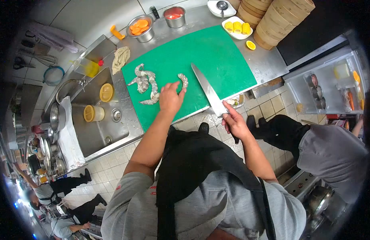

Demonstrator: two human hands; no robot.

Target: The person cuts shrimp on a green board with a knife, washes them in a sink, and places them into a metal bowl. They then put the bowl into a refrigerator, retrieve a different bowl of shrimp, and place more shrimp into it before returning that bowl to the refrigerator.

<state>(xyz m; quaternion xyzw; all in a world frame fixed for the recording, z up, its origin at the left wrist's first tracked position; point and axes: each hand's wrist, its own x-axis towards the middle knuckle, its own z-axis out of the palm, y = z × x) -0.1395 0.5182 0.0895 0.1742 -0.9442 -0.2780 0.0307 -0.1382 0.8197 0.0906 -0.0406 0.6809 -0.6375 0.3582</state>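
On the green cutting board [221,48] several grey raw shrimp [143,85] lie in a cluster at the left. A single curled shrimp [183,81] lies apart from them, right by the fingers of my left hand [171,98]. Those fingers are bent over the board; whether they touch this shrimp is hard to tell. My right hand [235,123] is wrapped round the black handle of a large knife [207,89]. The blade points up and to the left, over the board's front part.
A sink [109,138] with yellow-lidded containers is at the left. Behind the board stand a carrot bowl [146,37], a red-filled bowl [175,24], a corn plate [236,35] and bamboo steamers [269,32]. One person [333,152] is at the right by an open drawer; others are at lower left.
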